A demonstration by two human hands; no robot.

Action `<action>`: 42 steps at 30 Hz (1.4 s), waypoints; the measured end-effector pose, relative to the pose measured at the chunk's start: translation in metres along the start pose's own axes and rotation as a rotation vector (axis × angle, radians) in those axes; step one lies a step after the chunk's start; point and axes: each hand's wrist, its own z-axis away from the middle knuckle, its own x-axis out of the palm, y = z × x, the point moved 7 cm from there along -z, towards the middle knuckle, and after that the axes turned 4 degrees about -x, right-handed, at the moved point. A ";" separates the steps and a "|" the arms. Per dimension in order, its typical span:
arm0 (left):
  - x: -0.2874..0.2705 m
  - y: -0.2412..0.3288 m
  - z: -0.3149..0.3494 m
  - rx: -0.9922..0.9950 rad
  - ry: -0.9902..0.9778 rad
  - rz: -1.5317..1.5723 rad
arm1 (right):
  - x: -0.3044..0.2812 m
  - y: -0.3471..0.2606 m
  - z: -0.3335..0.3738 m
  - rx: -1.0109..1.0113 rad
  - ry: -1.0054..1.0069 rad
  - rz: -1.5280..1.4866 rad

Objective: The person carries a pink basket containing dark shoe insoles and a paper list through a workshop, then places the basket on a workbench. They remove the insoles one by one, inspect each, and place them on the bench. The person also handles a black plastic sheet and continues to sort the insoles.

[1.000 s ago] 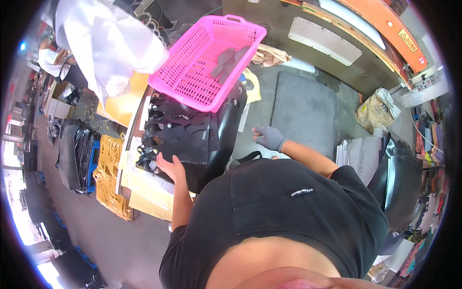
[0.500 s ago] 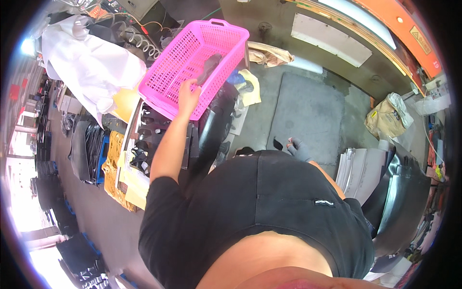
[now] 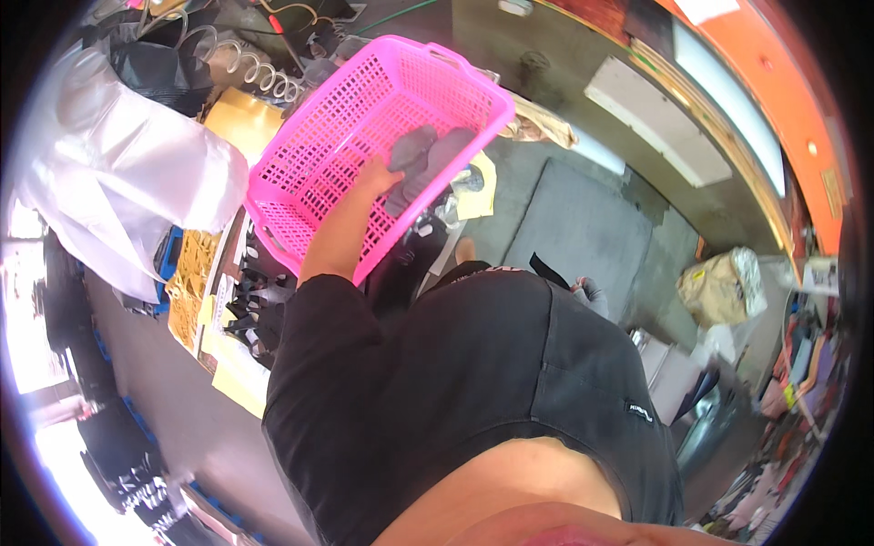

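Observation:
A pink plastic basket (image 3: 319, 118) with mesh sides stands tilted in view before me. My left hand (image 3: 375, 177) is inside it, its fingers closed at the edge of a limp grey piece (image 3: 411, 150). More of the grey material lies against the basket's right wall; whether it is one piece or several I cannot tell. Low beside my body, my right hand (image 3: 592, 296) wears a grey glove covering the fingers. A black strip (image 3: 548, 270) sticks out from its fingertips, and my shirt partly hides this hand.
A white plastic sheet (image 3: 118, 173) bulges left of the basket. Black cut pieces (image 3: 259, 305) lie on the bench edge beside my left arm. A grey mat (image 3: 583, 227) covers floor ahead on the right, with a beige sack (image 3: 724, 287) beyond it.
My left hand has shifted slightly right in the basket, and more of the grey material shows. The view has turned and come closer to the basket. More of the black strip shows at my right hand.

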 end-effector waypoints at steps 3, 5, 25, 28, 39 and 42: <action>0.021 -0.011 -0.011 -0.101 -0.203 0.155 | 0.030 -0.075 -0.066 -0.081 -0.111 0.091; 0.025 -0.008 -0.010 -0.077 -0.263 0.224 | 0.053 -0.133 -0.116 -0.113 -0.122 0.076; -0.112 0.035 0.066 -0.212 -0.108 0.636 | 0.250 -0.242 -0.293 -0.204 -0.758 0.663; -0.163 0.031 0.092 -0.166 0.031 0.745 | 0.188 -0.219 -0.283 -0.057 -0.634 0.448; -0.149 -0.059 0.050 -0.610 0.210 1.442 | -0.015 -0.177 -0.241 0.072 -0.307 -0.042; -0.098 -0.095 0.002 -0.746 0.228 1.655 | -0.016 -0.178 -0.232 0.085 -0.290 -0.067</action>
